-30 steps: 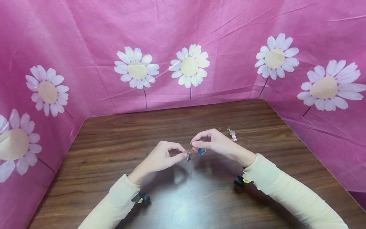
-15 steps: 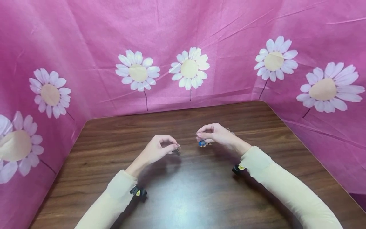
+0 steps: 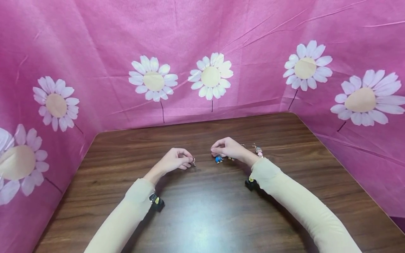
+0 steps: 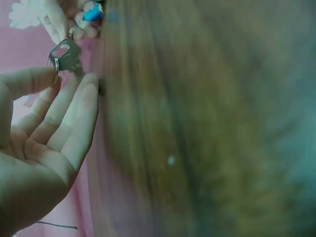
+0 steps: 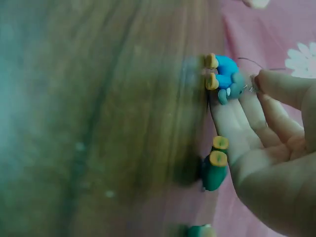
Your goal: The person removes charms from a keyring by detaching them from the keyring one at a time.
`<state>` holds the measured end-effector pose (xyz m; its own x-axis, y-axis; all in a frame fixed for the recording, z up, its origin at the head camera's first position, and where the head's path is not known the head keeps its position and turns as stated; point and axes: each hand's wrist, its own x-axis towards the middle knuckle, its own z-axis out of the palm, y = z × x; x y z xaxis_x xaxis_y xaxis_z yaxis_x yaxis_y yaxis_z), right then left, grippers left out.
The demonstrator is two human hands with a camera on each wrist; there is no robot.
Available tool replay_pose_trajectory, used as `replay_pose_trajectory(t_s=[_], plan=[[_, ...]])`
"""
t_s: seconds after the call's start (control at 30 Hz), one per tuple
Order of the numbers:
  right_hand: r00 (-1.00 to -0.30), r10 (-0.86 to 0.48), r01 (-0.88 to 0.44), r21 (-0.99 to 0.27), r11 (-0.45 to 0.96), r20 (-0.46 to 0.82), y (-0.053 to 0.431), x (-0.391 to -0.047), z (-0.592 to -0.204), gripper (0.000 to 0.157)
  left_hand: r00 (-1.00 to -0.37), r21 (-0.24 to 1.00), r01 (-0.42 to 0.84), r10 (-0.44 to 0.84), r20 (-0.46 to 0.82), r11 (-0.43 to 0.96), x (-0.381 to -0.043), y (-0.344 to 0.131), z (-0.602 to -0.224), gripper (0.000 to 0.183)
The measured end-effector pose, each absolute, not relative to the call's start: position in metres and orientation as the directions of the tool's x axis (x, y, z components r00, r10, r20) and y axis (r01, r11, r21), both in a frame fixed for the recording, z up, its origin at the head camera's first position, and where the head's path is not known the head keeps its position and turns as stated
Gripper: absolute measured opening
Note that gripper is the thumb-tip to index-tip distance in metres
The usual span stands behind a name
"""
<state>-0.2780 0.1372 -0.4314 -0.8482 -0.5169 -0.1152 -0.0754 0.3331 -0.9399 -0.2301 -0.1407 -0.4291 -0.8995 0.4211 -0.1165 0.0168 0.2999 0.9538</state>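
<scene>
My left hand point(image 3: 175, 160) pinches a key ring point(image 4: 56, 68) between thumb and forefinger, and a metal key point(image 4: 72, 53) hangs on it. The other fingers are loosely extended in the left wrist view. My right hand point(image 3: 231, 149) pinches the thin chain of a blue elephant keychain point(image 5: 227, 74) with yellow feet. The elephant hangs close over the table, tilted little in the head view. Beside the right hand lies a green figure point(image 5: 215, 174) with yellow feet, mostly hidden by that hand in the head view.
A grey and pink beaded keychain point(image 3: 259, 151) lies behind the right wrist. Another green piece point(image 5: 199, 231) shows at the lower edge of the right wrist view. A pink cloth point(image 3: 190, 31) with daisies stands around the brown wooden table point(image 3: 126, 154).
The hands have drawn apart: my left hand has moved left with the key ring. My right hand has moved slightly forward, then left, and the elephant hangs clear in view below its fingers.
</scene>
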Motion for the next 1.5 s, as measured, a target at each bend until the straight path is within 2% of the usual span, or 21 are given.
replay_pose_trajectory(t_s=[0.1, 0.2, 0.3, 0.4, 0.53, 0.73, 0.97, 1.13, 1.33, 1.5], plan=[[-0.862, -0.507, -0.290, -0.806, 0.516, -0.014, 0.133, -0.281, -0.429, 0.017, -0.922, 0.928, 0.023, 0.366, -0.123, 0.371, -0.239, -0.141, -0.432, 0.014], [-0.866, -0.500, -0.366, -0.705, 0.608, 0.018, 0.130, -0.285, -0.426, 0.013, -0.942, 0.873, 0.043, 0.311, -0.126, 0.486, -0.245, -0.141, -0.433, 0.013], [-0.874, -0.484, -0.321, -0.715, 0.621, -0.028, 0.128, -0.291, -0.427, 0.013, -0.951, 0.787, 0.061, 0.276, -0.141, 0.613, -0.249, -0.141, -0.430, 0.016], [-0.885, -0.459, -0.258, -0.741, 0.620, -0.075, 0.127, -0.296, -0.430, 0.014, -0.946, 0.739, 0.063, 0.277, -0.171, 0.670, -0.249, -0.139, -0.425, 0.019], [-0.898, -0.430, -0.227, -0.743, 0.629, -0.090, 0.127, -0.300, -0.430, 0.015, -0.941, 0.752, 0.046, 0.282, -0.189, 0.658, -0.251, -0.139, -0.425, 0.021], [-0.906, -0.402, -0.160, -0.772, 0.615, -0.133, 0.123, -0.302, -0.432, 0.015, -0.947, 0.753, -0.035, 0.219, -0.235, 0.657, -0.254, -0.140, -0.428, 0.020], [-0.934, -0.348, -0.224, -0.619, 0.753, -0.085, 0.115, -0.301, -0.431, 0.006, -0.946, 0.662, -0.037, 0.187, -0.264, 0.748, -0.257, -0.131, -0.425, 0.020], [-0.945, -0.320, -0.214, -0.614, 0.760, -0.067, 0.110, -0.302, -0.428, 0.010, -0.951, 0.598, -0.026, 0.165, -0.262, 0.801, -0.259, -0.127, -0.420, 0.019], [-0.947, -0.299, -0.128, -0.709, 0.694, -0.121, 0.110, -0.300, -0.427, 0.009, -0.948, 0.656, -0.064, 0.160, -0.276, 0.752, -0.257, -0.129, -0.419, 0.011], [-0.941, -0.305, -0.107, -0.726, 0.679, -0.147, 0.112, -0.300, -0.429, 0.010, -0.943, 0.697, -0.098, 0.158, -0.294, 0.710, -0.257, -0.130, -0.423, 0.008]])
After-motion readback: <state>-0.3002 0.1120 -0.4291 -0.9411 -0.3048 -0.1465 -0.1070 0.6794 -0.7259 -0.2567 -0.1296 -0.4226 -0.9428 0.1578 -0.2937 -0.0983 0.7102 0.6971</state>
